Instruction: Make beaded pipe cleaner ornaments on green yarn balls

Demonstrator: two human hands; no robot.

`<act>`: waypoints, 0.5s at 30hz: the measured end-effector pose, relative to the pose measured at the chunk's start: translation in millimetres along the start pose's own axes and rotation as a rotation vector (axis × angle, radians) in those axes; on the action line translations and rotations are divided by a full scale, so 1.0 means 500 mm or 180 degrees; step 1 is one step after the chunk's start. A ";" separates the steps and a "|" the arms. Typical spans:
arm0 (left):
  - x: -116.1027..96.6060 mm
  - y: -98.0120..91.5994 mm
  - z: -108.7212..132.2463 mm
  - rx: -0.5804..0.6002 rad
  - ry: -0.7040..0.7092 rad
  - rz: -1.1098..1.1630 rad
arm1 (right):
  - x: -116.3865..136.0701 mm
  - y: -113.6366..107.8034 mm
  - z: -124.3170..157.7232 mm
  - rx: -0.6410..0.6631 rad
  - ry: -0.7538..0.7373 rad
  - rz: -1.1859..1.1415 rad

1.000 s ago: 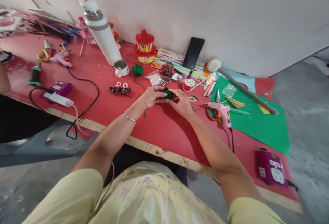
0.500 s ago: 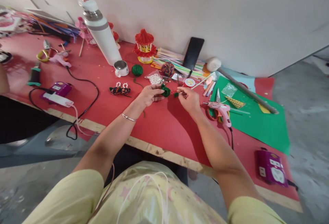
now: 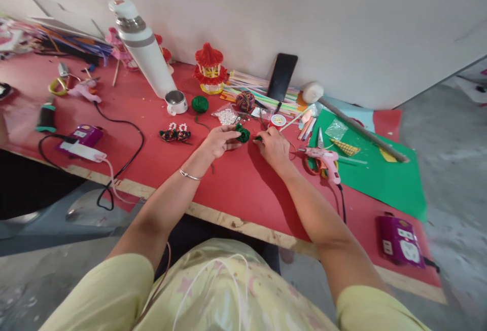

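I've L hand pinched on green piece, prob. light & squishy, best held by edge; R hand fingers clamp green bit.

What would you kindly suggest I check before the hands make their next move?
1. Dark green piece gripped by the left hand: ok, its fingers pinch it.
2. Small green bit at the right hand: ok, it sits at the fingertips; firmness of hold, cannot tell.
3. Hands apart from each other: ok, a gap shows between them.
4. Scissors free to lift: not ok, the pink glue gun lies across their handles.
5. Glue gun cool: cannot tell, its heat does not show.
6. Thread spool untouched by the right hand: cannot tell, the hand overlaps its near edge in this view.
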State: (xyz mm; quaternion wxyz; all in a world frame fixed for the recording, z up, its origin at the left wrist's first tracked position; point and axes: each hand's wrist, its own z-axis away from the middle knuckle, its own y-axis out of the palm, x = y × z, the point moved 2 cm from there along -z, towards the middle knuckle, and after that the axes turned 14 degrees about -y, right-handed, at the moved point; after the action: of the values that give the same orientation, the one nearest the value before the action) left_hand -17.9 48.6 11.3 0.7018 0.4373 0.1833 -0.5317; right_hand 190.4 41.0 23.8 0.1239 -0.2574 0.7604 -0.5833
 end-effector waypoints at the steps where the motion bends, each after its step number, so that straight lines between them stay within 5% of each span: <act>1: -0.001 0.001 0.001 0.0006 0.0003 0.0010 | -0.001 0.000 0.001 -0.0060 0.0014 -0.0048; 9: 0.003 0.002 -0.001 0.0114 -0.0074 0.0188 | -0.025 0.017 0.005 -0.0220 0.0115 -0.0422; 15: 0.004 0.000 -0.006 0.0159 -0.0046 0.0336 | -0.041 0.022 -0.004 -0.0715 0.0346 -0.2067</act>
State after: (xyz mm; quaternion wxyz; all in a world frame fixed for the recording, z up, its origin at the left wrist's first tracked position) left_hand -16.5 49.8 8.5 0.7191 0.4598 0.1415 -0.5014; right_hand 203.7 55.5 11.5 -0.1379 -0.4666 0.7037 -0.5177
